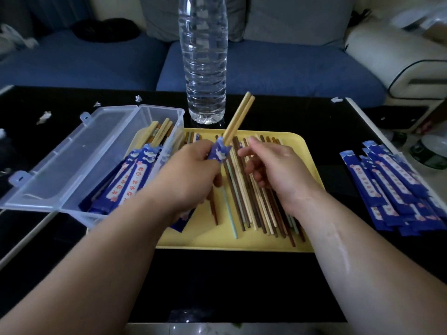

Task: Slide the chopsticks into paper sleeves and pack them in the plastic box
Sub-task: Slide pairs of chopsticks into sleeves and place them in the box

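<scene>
Grips a blue paper sleeve in the left hand, fingers curled round its upper end, above the left part of the yellow tray. Carries in that sleeve a pair of pale wooden chopsticks, most of their length standing out of its mouth and tilted up and away toward the clear water bottle. Holds the right hand just beside the sleeve, fingers loosely bent and grasping nothing, over the loose chopsticks of mixed colours lying lengthwise in the tray. Has the clear plastic box open at the tray's left edge, lid laid flat outward, with sleeved chopsticks inside, wooden ends poking from blue paper. Has a heap of blue sleeves on the black desk, well right of the tray.
</scene>
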